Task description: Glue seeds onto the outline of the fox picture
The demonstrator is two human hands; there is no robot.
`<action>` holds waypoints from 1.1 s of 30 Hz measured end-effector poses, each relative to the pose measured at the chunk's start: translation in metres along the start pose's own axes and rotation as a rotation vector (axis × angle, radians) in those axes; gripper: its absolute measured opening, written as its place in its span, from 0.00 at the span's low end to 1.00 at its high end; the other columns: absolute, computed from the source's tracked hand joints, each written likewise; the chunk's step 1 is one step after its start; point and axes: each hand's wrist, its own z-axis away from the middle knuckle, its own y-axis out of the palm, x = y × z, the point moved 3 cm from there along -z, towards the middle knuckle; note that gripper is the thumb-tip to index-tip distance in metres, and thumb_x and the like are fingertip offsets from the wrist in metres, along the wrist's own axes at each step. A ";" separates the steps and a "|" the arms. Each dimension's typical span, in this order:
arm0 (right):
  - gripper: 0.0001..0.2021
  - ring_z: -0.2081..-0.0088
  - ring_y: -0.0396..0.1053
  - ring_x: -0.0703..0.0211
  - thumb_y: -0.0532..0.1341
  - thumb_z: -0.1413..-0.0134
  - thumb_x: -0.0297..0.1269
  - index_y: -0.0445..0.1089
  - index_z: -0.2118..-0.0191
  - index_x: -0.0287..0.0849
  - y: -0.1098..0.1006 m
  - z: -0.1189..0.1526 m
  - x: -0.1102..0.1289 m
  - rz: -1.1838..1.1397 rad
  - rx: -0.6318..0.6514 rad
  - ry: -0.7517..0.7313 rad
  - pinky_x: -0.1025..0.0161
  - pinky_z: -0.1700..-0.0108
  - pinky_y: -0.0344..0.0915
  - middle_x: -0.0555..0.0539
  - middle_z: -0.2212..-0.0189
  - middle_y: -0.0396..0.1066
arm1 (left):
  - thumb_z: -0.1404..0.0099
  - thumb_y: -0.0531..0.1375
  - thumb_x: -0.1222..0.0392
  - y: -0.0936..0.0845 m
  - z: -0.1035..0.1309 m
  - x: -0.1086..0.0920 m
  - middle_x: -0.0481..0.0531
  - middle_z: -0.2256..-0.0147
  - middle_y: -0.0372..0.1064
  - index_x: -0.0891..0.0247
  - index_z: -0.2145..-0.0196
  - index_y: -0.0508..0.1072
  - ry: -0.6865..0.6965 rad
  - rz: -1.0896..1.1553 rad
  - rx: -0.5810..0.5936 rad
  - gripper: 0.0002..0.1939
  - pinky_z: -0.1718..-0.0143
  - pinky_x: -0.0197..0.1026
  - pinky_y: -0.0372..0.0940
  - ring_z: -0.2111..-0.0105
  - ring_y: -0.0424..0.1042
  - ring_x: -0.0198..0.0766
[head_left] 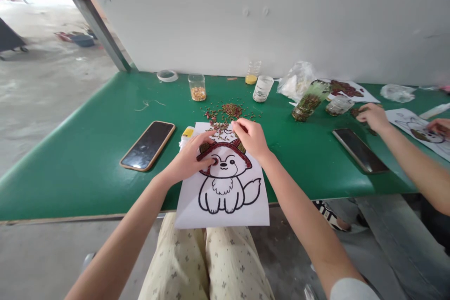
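Note:
A white sheet (188, 208) with a black-outlined cartoon animal lies before me, its lower part hanging over the table's front edge. Small dark red and green beans (247, 163) fill the animal's hood and ears. My left hand (188, 159) rests on the sheet's left side, fingers apart, thumb by the animal's eye. At the top of the sheet, my right hand (252, 138) has thumb and fingertips pinched together near scattered beans; whatever is between them is too small to make out. A bean pile (232, 110) lies just beyond. Partly behind my left hand is a white bottle with a yellow label (188, 132).
Phones lie left (147, 145) and right (360, 150) on the green table. Toward the wall stand a corn-kernel cup (197, 88), a white cup (263, 89) and a tilted bottle of beans (310, 101). At right, another person's hand (374, 117) works near a second drawing (404, 117).

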 end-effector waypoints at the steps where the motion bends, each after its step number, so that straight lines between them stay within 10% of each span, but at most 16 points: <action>1: 0.18 0.78 0.55 0.65 0.51 0.38 0.46 0.62 0.76 0.43 -0.001 0.000 -0.002 -0.003 -0.026 0.014 0.64 0.72 0.48 0.54 0.82 0.57 | 0.40 0.60 0.59 -0.001 0.000 0.000 0.56 0.49 0.67 0.57 0.38 0.56 0.007 0.019 -0.028 0.33 0.42 0.53 0.58 0.48 0.66 0.42; 11: 0.14 0.78 0.57 0.64 0.53 0.40 0.45 0.65 0.73 0.44 0.013 0.000 -0.009 0.063 0.033 0.085 0.65 0.73 0.47 0.54 0.82 0.60 | 0.33 0.50 0.54 -0.016 0.000 -0.005 0.54 0.62 0.76 0.64 0.64 0.74 -0.192 0.069 -0.411 0.16 0.55 0.40 0.68 0.60 0.74 0.38; 18: 0.12 0.78 0.57 0.63 0.53 0.43 0.43 0.65 0.72 0.43 -0.038 -0.017 -0.025 -0.165 -0.239 0.194 0.66 0.74 0.52 0.54 0.82 0.59 | 0.40 0.58 0.51 -0.037 -0.016 -0.011 0.53 0.71 0.77 0.65 0.68 0.77 -0.266 0.235 -0.452 0.14 0.63 0.40 0.71 0.70 0.76 0.38; 22: 0.07 0.71 0.64 0.59 0.53 0.43 0.36 0.67 0.68 0.43 -0.055 -0.039 -0.033 0.163 -0.311 0.149 0.64 0.68 0.56 0.49 0.74 0.68 | 0.41 0.59 0.50 -0.050 -0.038 -0.014 0.51 0.73 0.76 0.62 0.69 0.78 -0.234 0.018 -0.493 0.14 0.69 0.38 0.69 0.72 0.74 0.37; 27: 0.10 0.59 0.65 0.51 0.51 0.42 0.29 0.69 0.61 0.43 -0.039 -0.053 -0.057 0.498 -0.162 -0.048 0.59 0.59 0.59 0.42 0.62 0.70 | 0.40 0.58 0.51 -0.055 -0.044 0.009 0.50 0.71 0.76 0.60 0.68 0.79 -0.159 -0.392 -0.472 0.13 0.67 0.37 0.64 0.71 0.73 0.38; 33: 0.11 0.57 0.64 0.50 0.54 0.47 0.25 0.71 0.63 0.43 -0.046 -0.043 -0.095 0.506 -0.111 0.023 0.57 0.55 0.61 0.42 0.62 0.67 | 0.36 0.54 0.47 -0.070 -0.031 0.042 0.49 0.74 0.74 0.64 0.65 0.76 -0.240 -0.308 -0.620 0.18 0.66 0.35 0.64 0.72 0.73 0.36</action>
